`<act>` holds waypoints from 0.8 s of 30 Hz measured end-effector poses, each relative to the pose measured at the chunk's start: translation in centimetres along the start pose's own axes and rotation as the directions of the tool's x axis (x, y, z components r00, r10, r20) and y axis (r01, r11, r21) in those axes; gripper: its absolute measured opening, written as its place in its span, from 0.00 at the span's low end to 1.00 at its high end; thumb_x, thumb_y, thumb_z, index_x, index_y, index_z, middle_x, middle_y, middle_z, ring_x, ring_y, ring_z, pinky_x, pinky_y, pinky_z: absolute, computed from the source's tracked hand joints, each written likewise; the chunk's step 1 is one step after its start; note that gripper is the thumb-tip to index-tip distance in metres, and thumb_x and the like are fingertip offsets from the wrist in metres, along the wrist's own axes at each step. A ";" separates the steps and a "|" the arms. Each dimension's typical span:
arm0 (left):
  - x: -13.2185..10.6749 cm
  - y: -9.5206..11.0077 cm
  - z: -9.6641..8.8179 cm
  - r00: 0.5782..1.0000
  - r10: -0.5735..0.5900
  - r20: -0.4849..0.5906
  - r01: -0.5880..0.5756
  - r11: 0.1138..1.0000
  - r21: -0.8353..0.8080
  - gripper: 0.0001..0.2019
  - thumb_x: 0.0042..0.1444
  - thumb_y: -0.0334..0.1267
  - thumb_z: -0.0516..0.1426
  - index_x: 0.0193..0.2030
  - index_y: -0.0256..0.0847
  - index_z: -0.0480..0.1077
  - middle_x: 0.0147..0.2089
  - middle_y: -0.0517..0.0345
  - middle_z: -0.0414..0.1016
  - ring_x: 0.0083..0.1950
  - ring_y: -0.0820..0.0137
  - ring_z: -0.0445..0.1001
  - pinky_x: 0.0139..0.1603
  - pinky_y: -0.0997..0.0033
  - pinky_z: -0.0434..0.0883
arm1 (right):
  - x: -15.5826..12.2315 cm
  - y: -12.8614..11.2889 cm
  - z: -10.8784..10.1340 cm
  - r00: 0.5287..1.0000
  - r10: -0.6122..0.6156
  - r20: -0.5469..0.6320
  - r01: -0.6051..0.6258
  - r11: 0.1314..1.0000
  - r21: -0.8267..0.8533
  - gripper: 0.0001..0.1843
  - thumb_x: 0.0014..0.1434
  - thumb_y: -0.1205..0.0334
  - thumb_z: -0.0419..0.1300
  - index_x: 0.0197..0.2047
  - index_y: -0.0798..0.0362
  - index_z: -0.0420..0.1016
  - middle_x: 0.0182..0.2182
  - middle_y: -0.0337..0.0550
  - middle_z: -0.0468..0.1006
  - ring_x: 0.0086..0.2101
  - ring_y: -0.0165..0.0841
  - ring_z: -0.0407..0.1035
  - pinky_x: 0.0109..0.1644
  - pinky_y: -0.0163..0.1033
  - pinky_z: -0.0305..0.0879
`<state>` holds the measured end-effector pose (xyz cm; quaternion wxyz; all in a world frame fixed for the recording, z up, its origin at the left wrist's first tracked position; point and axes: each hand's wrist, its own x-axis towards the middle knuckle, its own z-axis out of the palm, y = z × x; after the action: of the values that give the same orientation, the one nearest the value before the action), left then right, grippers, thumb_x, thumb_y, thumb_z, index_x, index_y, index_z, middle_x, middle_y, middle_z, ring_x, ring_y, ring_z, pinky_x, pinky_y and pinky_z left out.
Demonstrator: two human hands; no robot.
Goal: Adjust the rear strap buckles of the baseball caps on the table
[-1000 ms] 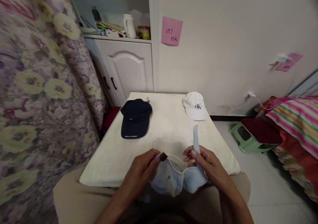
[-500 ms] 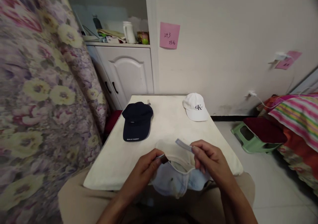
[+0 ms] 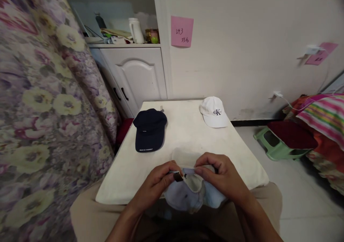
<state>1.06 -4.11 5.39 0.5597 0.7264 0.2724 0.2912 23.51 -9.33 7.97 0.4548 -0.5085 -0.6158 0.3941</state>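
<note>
A light blue denim baseball cap (image 3: 184,196) is at the table's near edge, its back opening towards me. My left hand (image 3: 161,179) pinches the left side of its back by a dark brown buckle or tab (image 3: 177,177). Between thumb and fingers, my right hand (image 3: 217,170) grips the cap's pale adjustment strap (image 3: 189,170), whose free end lies close to the brown piece. Whether the strap's tip has entered it, I cannot tell. Farther back on the table lie a navy cap (image 3: 150,129) at left and a white cap (image 3: 214,112) with black letters at right.
The caps lie on a cream-covered table (image 3: 185,127) against the wall. A floral curtain (image 3: 51,120) hangs at left beside a white cabinet (image 3: 139,73). On the right, a green stool (image 3: 271,143) with a dark red top stands by a striped cloth (image 3: 328,113).
My right hand has moved left, bringing the strap's raised free end down beside the brown piece. My left hand keeps its pinch. The view has shifted slightly.
</note>
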 end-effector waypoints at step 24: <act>0.2 -0.5 0.4 0.999 -0.037 -0.008 0.037 0.999 0.005 0.10 0.64 0.41 0.54 0.37 0.38 0.72 0.32 0.60 0.65 0.33 0.71 0.63 0.36 0.73 0.61 | 0.7 0.5 0.6 0.989 -0.035 0.143 0.029 0.999 0.044 0.08 0.60 0.57 0.63 0.33 0.51 0.78 0.26 0.37 0.76 0.28 0.30 0.67 0.32 0.35 0.61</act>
<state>1.43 -4.10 4.84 0.5620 0.7215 0.2887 0.2831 22.98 -8.55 7.40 0.4261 -0.4591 -0.6467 0.4352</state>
